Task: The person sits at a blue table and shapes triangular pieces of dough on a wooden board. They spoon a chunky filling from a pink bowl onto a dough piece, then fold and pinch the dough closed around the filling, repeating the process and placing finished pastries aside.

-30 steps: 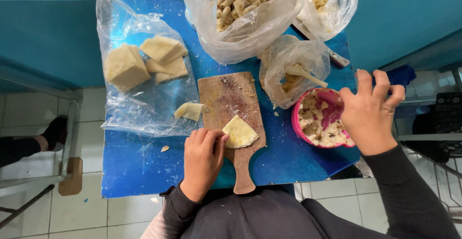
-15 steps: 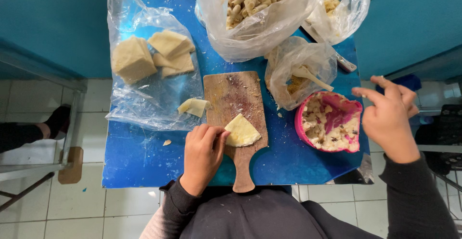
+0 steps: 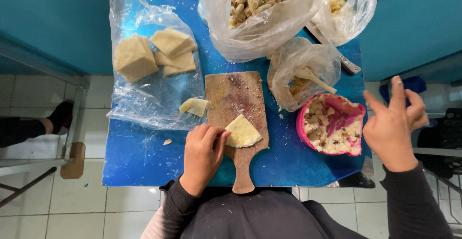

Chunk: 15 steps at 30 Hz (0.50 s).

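Observation:
My left hand (image 3: pixel 203 153) rests on the near part of a wooden cutting board (image 3: pixel 237 99) and its fingertips press the edge of a pale folded dough piece (image 3: pixel 243 132). My right hand (image 3: pixel 395 123) hovers off the table's right edge, fingers spread and holding nothing, just right of a pink bowl (image 3: pixel 353 111) of crumbly filling. A second small dough piece (image 3: pixel 195 106) lies left of the board on clear plastic.
On the small blue table (image 3: pixel 139 157), a clear plastic sheet (image 3: pixel 154 92) carries blocks of dough (image 3: pixel 134 57). Bags of rolled pastries (image 3: pixel 262 10) sit at the far side; a smaller bag (image 3: pixel 301 73) holds a spoon. Tiled floor lies below, a metal frame to the left.
My right hand has pulled away from the pink bowl, moving right and off the table edge with fingers opening. My left hand stays on the dough piece.

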Each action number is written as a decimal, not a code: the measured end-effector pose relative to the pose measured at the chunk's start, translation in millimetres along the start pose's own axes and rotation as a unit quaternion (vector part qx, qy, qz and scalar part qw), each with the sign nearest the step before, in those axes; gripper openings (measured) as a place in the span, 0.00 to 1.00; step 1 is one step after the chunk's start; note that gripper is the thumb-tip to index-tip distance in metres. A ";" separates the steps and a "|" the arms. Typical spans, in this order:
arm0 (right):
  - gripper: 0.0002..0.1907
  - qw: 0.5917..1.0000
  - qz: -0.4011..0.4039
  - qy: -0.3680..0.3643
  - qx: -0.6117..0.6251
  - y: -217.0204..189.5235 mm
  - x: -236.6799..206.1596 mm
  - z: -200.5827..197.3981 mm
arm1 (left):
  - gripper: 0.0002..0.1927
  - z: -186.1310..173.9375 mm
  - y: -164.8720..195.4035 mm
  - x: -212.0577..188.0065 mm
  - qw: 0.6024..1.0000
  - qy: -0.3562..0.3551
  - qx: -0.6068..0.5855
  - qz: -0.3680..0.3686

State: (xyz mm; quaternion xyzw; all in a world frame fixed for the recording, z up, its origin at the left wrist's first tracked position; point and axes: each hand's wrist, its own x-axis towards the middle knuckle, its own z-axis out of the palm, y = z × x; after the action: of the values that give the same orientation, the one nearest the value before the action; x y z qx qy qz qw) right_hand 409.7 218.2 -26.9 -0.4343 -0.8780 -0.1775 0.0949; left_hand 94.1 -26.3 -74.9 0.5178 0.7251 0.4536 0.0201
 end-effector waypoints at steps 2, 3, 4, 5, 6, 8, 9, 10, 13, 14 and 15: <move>0.29 0.991 0.014 -0.016 0.134 -8.2 5.1 -11.8 | 0.05 -0.1 0.4 -0.4 1.000 0.002 -0.003 0.003; 0.30 0.979 0.020 -0.023 0.201 -13.5 8.0 -18.3 | 0.06 -0.4 0.7 -0.8 1.000 -0.002 -0.003 -0.001; 0.29 0.957 0.013 -0.058 0.285 -19.9 8.6 -25.9 | 0.06 -0.7 1.0 -1.5 1.000 -0.005 -0.003 -0.006; 0.28 0.926 0.006 -0.091 0.366 -27.7 7.0 -34.5 | 0.07 -0.8 0.8 -1.6 1.000 -0.009 -0.003 -0.010; 0.28 0.888 -0.002 -0.123 0.444 -37.3 5.3 -41.9 | 0.08 -0.7 1.4 -1.9 1.000 -0.009 -0.003 -0.009; 0.28 0.851 -0.011 -0.167 0.498 -62.1 1.7 -51.7 | 0.10 -0.7 2.1 -3.0 1.000 -0.010 -0.003 -0.008; 0.29 0.830 -0.016 -0.189 0.525 -77.0 -0.6 -54.1 | 0.11 -0.6 2.1 -3.4 1.000 -0.011 -0.001 -0.007; 0.31 0.851 -0.069 -0.150 0.498 -95.2 -3.4 -53.1 | 0.12 -0.1 2.7 -3.5 1.000 -0.011 0.002 -0.006; 0.36 0.908 -0.158 -0.080 0.380 -150.2 -10.7 -42.1 | 0.14 0.4 3.3 -4.1 1.000 -0.014 0.002 -0.007; 0.38 0.924 -0.175 -0.063 0.334 -163.1 -11.8 -37.4 | 0.14 0.7 3.8 -4.3 1.000 -0.015 0.002 -0.008; 0.38 0.932 -0.183 -0.064 0.306 -173.0 -12.5 -32.9 | 0.15 0.6 4.0 -4.7 1.000 -0.019 0.002 -0.009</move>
State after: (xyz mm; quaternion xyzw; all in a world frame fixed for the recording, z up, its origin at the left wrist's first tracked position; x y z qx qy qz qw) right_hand 279.9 99.3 -40.4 -0.2266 -0.9582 0.1135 0.1330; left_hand 99.5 -29.3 -74.6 0.5196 0.7303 0.4421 0.0364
